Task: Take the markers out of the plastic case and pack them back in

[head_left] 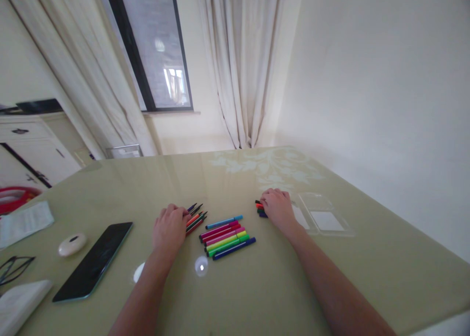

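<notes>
My left hand (pixel 171 227) lies on the table with its fingers curled over a small bunch of slim felt-tip pens (pixel 196 219), dark, orange and red, whose pointed tips stick out to the right. My right hand (pixel 277 204) is closed over another group of pens (pixel 260 208); only their black, orange, green and blue ends show at its left, the rest being hidden. Between the hands several capped felt-tip pens (pixel 224 238) lie side by side in a slanted row: light blue, magenta, pink, yellow, green and dark blue. Right of my right hand sits an open clear plastic case (pixel 332 222).
A dark-screened tablet or phone (pixel 96 262), a round white case (pixel 72 245), glasses (pixel 14 269), a white object (pixel 22 304) and papers (pixel 27 222) occupy the left of the table (pixel 235 301). A wall (pixel 385 106) runs along the right side.
</notes>
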{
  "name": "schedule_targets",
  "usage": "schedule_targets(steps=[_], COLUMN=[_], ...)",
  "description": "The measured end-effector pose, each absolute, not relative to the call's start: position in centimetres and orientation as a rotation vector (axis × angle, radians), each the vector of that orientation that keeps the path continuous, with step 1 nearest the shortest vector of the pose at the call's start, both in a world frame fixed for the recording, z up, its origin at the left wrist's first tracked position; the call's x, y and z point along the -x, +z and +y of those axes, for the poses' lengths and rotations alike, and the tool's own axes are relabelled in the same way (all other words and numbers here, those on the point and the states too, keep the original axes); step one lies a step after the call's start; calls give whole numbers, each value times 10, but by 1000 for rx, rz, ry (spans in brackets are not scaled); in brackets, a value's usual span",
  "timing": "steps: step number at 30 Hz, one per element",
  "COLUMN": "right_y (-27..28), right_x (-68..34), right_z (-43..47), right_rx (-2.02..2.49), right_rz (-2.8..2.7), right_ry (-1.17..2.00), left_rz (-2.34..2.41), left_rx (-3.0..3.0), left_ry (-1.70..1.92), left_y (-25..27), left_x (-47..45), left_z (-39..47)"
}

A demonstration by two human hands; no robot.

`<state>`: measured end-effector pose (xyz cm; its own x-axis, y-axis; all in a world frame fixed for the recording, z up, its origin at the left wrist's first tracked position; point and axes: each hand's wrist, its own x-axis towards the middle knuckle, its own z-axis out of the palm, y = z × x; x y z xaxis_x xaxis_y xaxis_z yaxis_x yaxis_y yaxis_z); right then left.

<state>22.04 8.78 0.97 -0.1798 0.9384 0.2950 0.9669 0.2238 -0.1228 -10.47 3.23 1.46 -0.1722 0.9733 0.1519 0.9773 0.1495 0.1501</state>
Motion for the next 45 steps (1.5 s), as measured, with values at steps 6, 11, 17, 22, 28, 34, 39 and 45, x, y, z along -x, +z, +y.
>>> schedule_targets(steps=[6,11,17,22,28,34,39,45], right_y=[7,5,7,20,29,31,31,27], right_x=[-220,-217,-213,-208,-194,-190,-186,-180], right_z=[88,90,92,87,72,68,66,65], right_rx=[1794,1780,1813,1584,1229,1259,1185,1038], right_rz=[-2177,-2163,-2137,-2044,-2086,-2087,-2053,-1730], right_ry=[-220,-192,-96,221,352,350,487,940], left_rz=[-2262,-2108,-2009,-1972,-1945,-1917,-1897,-1972], left_rx=[2170,2416,2521,2530,2500,2545,2605,2540], left_ry=[-783,-1218,-1337,-1353,-1380,-1380,-1391,-1569], left_y=[13,12,10,8,9,10,11,13], left_x=[94,72,59,57,57,55,51,50], left_z=[38,33,28,29,29,29,27,26])
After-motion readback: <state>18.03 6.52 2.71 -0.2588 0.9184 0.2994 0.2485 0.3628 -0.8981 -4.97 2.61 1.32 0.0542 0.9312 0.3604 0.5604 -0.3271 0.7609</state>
